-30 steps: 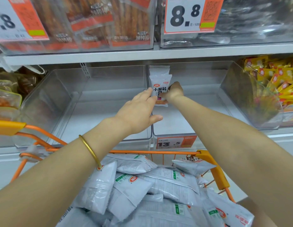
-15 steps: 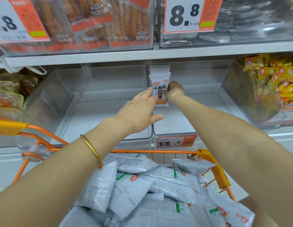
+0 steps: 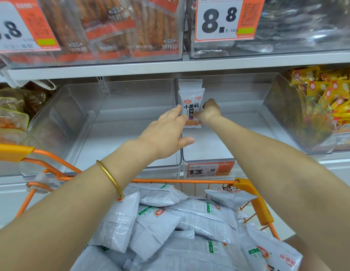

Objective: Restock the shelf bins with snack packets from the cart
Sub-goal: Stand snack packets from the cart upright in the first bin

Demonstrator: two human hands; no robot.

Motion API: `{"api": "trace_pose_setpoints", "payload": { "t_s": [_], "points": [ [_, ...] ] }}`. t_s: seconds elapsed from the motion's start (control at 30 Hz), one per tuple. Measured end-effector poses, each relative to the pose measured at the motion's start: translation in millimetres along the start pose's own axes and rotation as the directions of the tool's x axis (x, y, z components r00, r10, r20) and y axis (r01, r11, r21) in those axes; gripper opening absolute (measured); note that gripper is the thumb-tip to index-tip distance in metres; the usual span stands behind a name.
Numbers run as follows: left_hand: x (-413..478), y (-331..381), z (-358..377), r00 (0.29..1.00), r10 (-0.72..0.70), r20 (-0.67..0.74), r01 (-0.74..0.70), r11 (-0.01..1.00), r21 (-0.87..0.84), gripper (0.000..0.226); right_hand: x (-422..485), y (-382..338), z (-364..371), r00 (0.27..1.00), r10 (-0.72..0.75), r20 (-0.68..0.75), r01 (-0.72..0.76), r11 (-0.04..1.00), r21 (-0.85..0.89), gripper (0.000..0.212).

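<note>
Snack packet (image 3: 191, 106) held upright at the back-left of an almost bare clear bin (image 3: 248, 122), pinched by curled right hand (image 3: 210, 112) fingers, steadied by straight left hand (image 3: 164, 137) fingers; restocking seemingly barely begun, cart (image 3: 254, 202) heaped.

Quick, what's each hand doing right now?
Left hand: open, straight fingers against the snack packet.
Right hand: closed, pinching that same packet.
</note>
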State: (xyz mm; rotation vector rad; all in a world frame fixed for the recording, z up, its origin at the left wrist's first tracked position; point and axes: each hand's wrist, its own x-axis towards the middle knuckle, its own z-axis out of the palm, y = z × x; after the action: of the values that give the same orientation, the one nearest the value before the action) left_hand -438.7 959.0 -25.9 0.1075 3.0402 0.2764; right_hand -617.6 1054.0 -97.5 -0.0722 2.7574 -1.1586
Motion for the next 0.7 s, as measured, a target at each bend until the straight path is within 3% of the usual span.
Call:
{"api": "trace_pose_setpoints", "payload": {
  "t_s": [0.23,0.37,0.43,0.5,0.6,0.7],
  "points": [
    [-5,4,-2,1.0,-0.016,-0.015,0.016,1.0,-0.017,0.067,-24,10,-26,0.999,-0.054,-0.004,0.054,0.997,0.056,0.057],
    [-15,15,-6,0.997,0.022,-0.072,-0.025,0.998,-0.05,0.066,-82,9,-70,0.97,-0.21,0.12,0.194,0.972,0.134,0.029],
    [-22,19,-9,0.993,0.05,-0.106,-0.058,0.996,-0.066,0.063,-127,10,-99,0.905,-0.319,0.282,0.286,0.946,0.154,0.014],
    [-29,22,-10,0.989,0.066,-0.135,-0.079,0.992,-0.094,0.059,-168,13,-124,0.808,-0.367,0.461,0.356,0.927,0.116,0.018],
    [-36,27,-8,0.983,0.071,-0.167,-0.094,0.987,-0.133,0.05,-204,21,-137,0.667,-0.322,0.672,0.442,0.897,-0.009,0.028],
    [-42,30,-5,0.981,0.076,-0.176,-0.106,0.98,-0.168,0.043,-209,33,-125,0.664,-0.31,0.681,0.555,0.814,-0.171,0.025]
  ]
}}
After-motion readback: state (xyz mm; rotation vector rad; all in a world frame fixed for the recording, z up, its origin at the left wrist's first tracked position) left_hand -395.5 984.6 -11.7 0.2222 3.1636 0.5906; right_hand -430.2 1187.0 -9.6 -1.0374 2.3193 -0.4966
